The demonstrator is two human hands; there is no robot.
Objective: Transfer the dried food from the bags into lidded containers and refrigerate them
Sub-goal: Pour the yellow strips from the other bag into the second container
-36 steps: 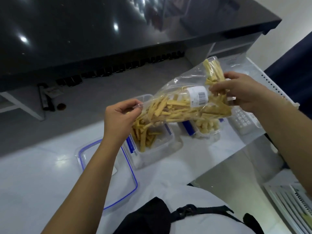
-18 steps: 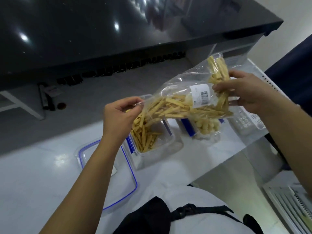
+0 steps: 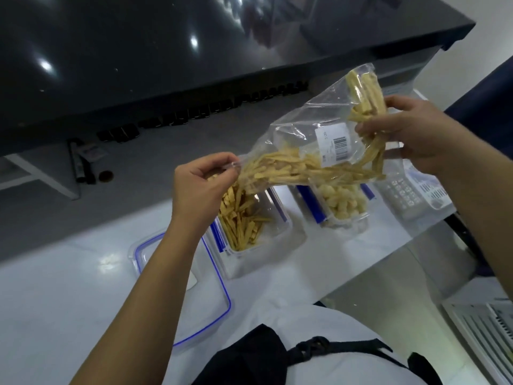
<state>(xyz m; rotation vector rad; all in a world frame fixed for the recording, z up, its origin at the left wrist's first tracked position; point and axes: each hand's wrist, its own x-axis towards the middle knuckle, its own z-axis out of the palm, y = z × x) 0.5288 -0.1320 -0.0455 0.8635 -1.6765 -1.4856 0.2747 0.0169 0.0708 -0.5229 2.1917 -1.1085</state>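
Clear plastic bag [image 3: 299,134] of dried yellow strips [image 3: 291,170] pinched at its mouth by left hand [image 3: 200,187], gripped higher by right hand [image 3: 410,137], tilted over open container [image 3: 258,226]

Overhead lights glare as spots on the glossy black counter [image 3: 194,43]; white table [image 3: 55,301] bright; soft overall; wide-angle edge bending.

label text [image 3: 331,145] unreadably small, lid [image 3: 177,287] partly behind forearm
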